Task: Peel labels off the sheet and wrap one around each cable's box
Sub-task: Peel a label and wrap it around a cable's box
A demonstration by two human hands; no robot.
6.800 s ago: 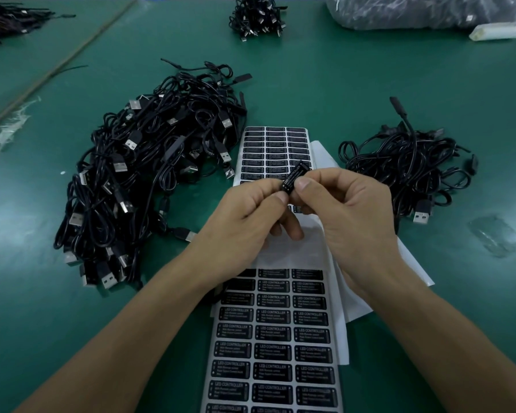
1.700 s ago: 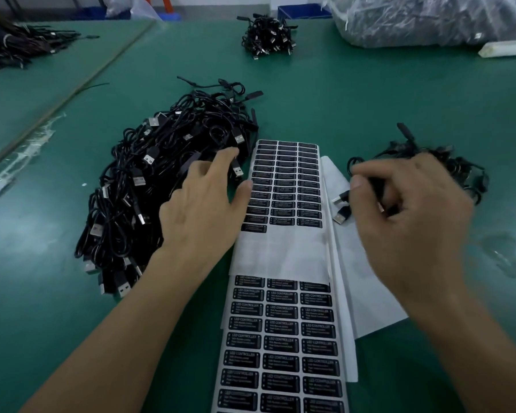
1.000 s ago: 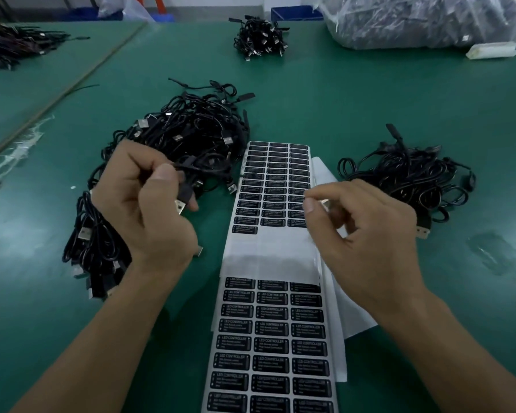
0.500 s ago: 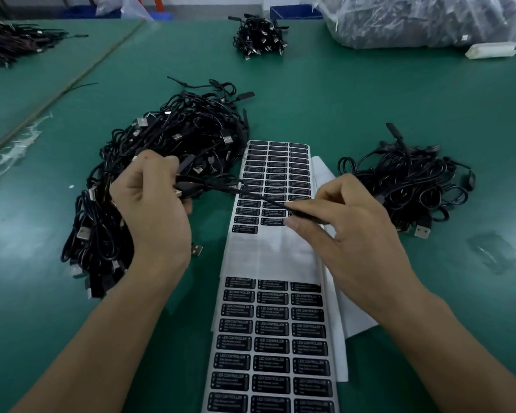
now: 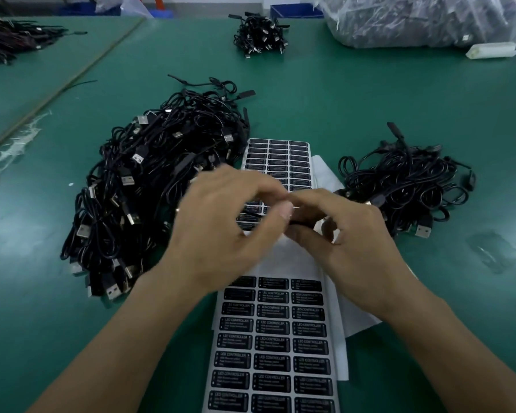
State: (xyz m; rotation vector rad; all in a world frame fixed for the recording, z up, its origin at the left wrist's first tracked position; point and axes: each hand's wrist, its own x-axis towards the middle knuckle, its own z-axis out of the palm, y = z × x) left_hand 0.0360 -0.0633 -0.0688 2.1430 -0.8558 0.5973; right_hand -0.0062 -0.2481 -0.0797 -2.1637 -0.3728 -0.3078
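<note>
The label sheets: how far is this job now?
Done: the upper sheet has a bare patch, and a small cable pile lies right. In hand: left hand and right hand meet on something blurred. Left: the big pile and a nearly full near sheet.

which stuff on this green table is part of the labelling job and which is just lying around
In the job:
- white sheet of black labels
- big heap of black usb cables
- smaller black cable heap

Lying about:
- clear plastic bag
- white oblong piece

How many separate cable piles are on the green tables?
4: a big pile left of the sheets, a smaller one right, one far centre, one far left. The bag may hide more.
</note>
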